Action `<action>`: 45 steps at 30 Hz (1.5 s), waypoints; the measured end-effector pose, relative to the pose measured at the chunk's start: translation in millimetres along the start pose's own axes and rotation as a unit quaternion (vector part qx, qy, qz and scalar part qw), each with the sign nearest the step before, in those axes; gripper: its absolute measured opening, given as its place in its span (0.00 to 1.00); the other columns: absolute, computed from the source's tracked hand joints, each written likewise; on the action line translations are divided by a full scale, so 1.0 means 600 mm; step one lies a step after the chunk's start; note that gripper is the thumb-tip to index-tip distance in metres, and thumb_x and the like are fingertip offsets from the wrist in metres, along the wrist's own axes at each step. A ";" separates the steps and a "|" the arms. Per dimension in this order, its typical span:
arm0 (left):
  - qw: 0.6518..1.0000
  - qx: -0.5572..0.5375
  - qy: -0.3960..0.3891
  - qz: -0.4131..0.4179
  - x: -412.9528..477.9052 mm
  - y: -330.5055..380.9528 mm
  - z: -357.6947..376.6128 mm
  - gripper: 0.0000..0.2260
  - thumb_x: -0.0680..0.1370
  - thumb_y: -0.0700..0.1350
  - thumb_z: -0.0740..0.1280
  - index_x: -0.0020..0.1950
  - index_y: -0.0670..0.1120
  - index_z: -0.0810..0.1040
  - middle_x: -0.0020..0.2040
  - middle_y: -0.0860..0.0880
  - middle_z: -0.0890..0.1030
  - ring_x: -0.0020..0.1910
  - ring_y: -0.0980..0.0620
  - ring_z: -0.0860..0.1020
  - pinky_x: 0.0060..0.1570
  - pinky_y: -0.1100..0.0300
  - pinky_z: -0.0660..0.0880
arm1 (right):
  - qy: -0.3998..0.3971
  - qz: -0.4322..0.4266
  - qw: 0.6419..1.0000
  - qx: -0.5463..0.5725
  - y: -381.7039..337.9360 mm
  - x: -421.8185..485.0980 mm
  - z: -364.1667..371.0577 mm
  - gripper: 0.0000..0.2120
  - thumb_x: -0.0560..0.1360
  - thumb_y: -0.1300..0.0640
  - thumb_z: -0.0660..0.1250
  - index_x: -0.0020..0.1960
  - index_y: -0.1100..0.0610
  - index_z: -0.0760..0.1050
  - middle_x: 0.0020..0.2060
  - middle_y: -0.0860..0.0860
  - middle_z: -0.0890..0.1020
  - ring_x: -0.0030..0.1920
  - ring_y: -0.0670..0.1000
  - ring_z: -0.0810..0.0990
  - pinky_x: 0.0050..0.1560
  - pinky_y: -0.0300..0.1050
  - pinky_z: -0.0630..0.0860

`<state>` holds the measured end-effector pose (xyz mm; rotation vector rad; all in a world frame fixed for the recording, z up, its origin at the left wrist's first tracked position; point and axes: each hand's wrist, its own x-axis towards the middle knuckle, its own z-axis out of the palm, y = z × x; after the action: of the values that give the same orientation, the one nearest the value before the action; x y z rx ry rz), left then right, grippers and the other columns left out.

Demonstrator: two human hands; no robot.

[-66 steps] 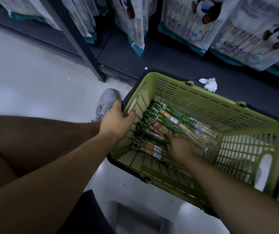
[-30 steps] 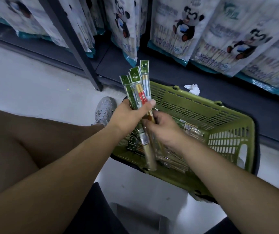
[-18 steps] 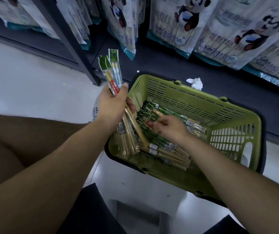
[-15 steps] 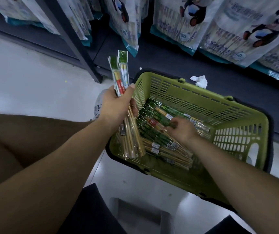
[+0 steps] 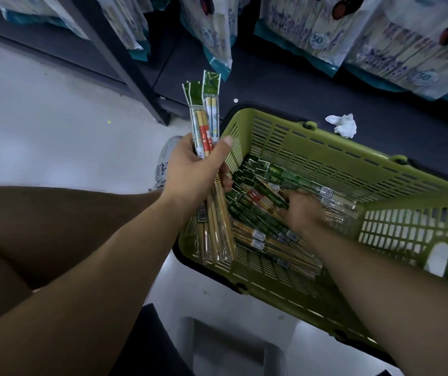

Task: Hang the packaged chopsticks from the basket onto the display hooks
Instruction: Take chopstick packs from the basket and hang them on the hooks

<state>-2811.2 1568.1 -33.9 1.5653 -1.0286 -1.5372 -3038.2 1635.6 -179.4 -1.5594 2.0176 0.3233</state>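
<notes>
Green basket [image 5: 325, 158] on floor [image 5: 54, 131], chopstick packs [image 5: 260, 213] heaped inside. Upright bundle [image 5: 205, 123] clamped in left grip [image 5: 195, 175] beside basket's rim; right grip [image 5: 302, 211] buried among heap, closure unreadable. Risk: slick wrappers fanning loose, slipping floorward during one-handed rummaging.

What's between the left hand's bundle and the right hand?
Head view: loose chopstick packs in the basket, between the bundle in the left hand and the right hand.
</notes>
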 end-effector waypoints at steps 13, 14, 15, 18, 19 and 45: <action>1.000 0.026 -0.010 -0.004 -0.008 0.013 0.006 0.09 0.82 0.51 0.71 0.54 0.47 0.75 0.35 0.48 0.83 0.30 0.48 0.81 0.33 0.56 0.80 | -0.045 0.000 0.983 0.177 0.024 -0.025 -0.049 0.15 0.79 0.49 0.71 0.62 0.54 0.80 0.53 0.56 0.84 0.41 0.50 0.79 0.35 0.39 0.68; 1.000 0.025 -0.008 -0.009 -0.011 0.014 0.009 0.10 0.82 0.51 0.71 0.55 0.47 0.75 0.36 0.48 0.83 0.30 0.48 0.81 0.33 0.57 0.80 | -0.025 -0.004 0.978 0.207 0.017 -0.034 -0.064 0.08 0.79 0.51 0.71 0.55 0.53 0.81 0.48 0.53 0.85 0.40 0.49 0.79 0.35 0.39 0.69; 1.000 0.024 -0.005 -0.017 -0.014 0.015 0.013 0.10 0.81 0.51 0.71 0.55 0.47 0.76 0.39 0.47 0.84 0.30 0.50 0.81 0.33 0.58 0.80 | -0.004 -0.015 0.968 0.249 0.009 -0.042 -0.078 0.03 0.79 0.52 0.71 0.47 0.51 0.80 0.41 0.50 0.84 0.36 0.47 0.78 0.33 0.39 0.68; 0.999 0.014 -0.003 -0.045 -0.029 0.013 0.028 0.14 0.80 0.54 0.72 0.59 0.46 0.77 0.47 0.47 0.86 0.34 0.56 0.80 0.37 0.61 0.80 | 0.037 -0.054 0.925 0.373 -0.034 -0.074 -0.138 0.09 0.78 0.55 0.72 0.39 0.49 0.79 0.29 0.47 0.80 0.30 0.47 0.78 0.30 0.40 0.73; 0.999 0.009 -0.006 -0.048 -0.033 0.012 0.034 0.16 0.79 0.54 0.73 0.60 0.47 0.77 0.46 0.50 0.85 0.36 0.58 0.80 0.40 0.60 0.79 | 0.037 -0.071 0.908 0.412 -0.051 -0.086 -0.159 0.07 0.78 0.55 0.72 0.41 0.48 0.80 0.31 0.47 0.83 0.31 0.44 0.80 0.32 0.39 0.76; 0.995 -0.031 -0.015 -0.088 -0.015 0.031 -0.006 0.16 0.81 0.51 0.71 0.63 0.44 0.75 0.36 0.45 0.83 0.36 0.45 0.85 0.42 0.51 0.83 | -0.105 0.013 0.984 0.147 0.022 -0.037 -0.019 0.27 0.78 0.48 0.72 0.72 0.57 0.71 0.64 0.56 0.80 0.59 0.57 0.80 0.59 0.50 0.78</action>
<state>-2808.6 1567.9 -13.4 1.6295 -0.8695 -1.7007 -3050.3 1651.9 -159.6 -1.2633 1.8299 0.1814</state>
